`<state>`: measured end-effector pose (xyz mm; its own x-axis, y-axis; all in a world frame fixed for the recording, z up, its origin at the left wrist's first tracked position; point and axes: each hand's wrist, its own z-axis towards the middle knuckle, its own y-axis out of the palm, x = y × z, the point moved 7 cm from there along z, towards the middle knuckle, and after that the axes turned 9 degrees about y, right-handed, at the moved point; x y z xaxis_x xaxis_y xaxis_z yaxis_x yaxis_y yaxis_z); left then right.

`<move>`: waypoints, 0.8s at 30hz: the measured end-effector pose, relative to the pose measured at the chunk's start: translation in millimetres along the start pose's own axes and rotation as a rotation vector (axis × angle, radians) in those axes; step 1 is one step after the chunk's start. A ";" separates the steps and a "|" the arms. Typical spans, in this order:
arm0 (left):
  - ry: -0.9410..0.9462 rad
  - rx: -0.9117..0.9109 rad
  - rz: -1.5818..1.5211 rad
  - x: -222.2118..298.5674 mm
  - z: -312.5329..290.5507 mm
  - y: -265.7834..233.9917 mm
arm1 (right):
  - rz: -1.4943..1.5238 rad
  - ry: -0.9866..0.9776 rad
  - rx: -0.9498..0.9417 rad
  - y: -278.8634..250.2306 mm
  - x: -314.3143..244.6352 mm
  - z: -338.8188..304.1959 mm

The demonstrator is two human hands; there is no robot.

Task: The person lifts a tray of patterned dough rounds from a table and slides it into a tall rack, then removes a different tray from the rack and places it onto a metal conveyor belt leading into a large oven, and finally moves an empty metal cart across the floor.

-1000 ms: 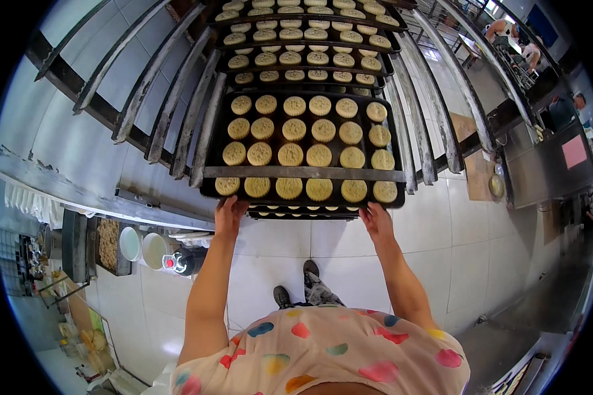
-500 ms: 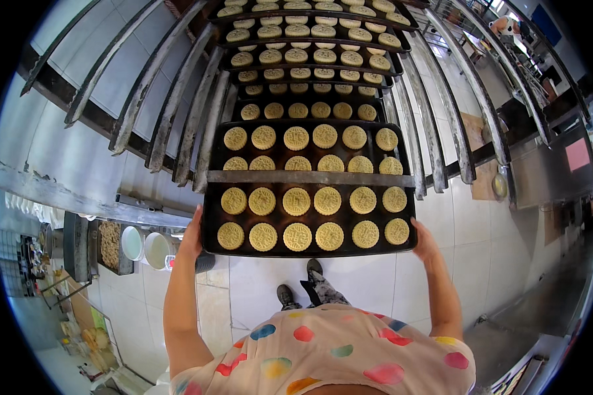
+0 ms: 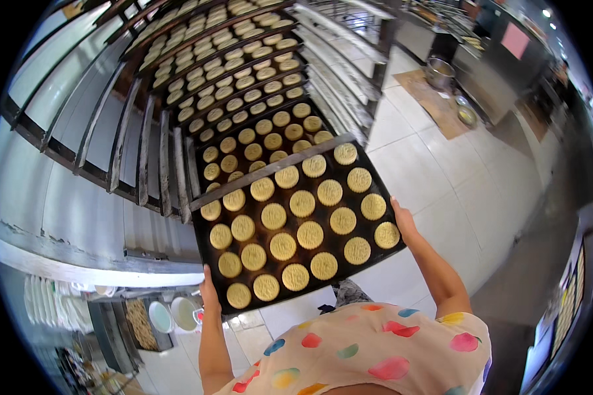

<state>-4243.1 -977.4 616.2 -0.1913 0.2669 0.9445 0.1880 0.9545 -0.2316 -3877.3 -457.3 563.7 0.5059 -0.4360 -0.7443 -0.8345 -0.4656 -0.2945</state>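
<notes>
A dark baking tray (image 3: 260, 234) holds rows of round, pale-yellow embossed cakes (image 3: 310, 235) with scalloped edges. Its near part juts out of a tall metal rack (image 3: 145, 148), and its far part lies under a crossbar (image 3: 270, 171) of that rack. My left hand (image 3: 209, 289) grips the tray's left rim close to the near corner. My right hand (image 3: 403, 220) holds the right rim, also towards the near end. Both thumbs show at the edge, while the other fingers are mostly hidden by the tray.
More trays of cakes (image 3: 224, 62) fill the rack levels beyond. Side rails (image 3: 339, 85) flank them. To the left stand two pale buckets (image 3: 186, 313) and a bin of brown pieces (image 3: 141, 324). A metal pot (image 3: 439, 72) sits on cardboard (image 3: 422, 99) on the tiled floor at right.
The tray has come further out of the rack towards me, with more rows on my side of the crossbar. My view has turned, so rack and tray appear slanted. Both hands keep their hold.
</notes>
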 end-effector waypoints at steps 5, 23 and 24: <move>-0.051 -0.132 -0.085 -28.2 -73.6 -36.2 | -0.001 0.056 0.166 -56.0 102.5 -100.8; 0.026 -1.005 -0.085 3.6 -367.1 204.4 | 0.223 0.435 0.853 -378.1 432.8 -462.1; 0.024 -1.036 -0.027 5.8 -397.7 226.6 | 0.279 0.461 0.936 -401.5 456.6 -488.5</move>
<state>-3818.4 -812.6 661.7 -0.1907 0.2332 0.9536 0.9227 0.3741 0.0930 -3204.6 -845.6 634.9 0.1419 -0.7746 -0.6163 -0.6697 0.3834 -0.6360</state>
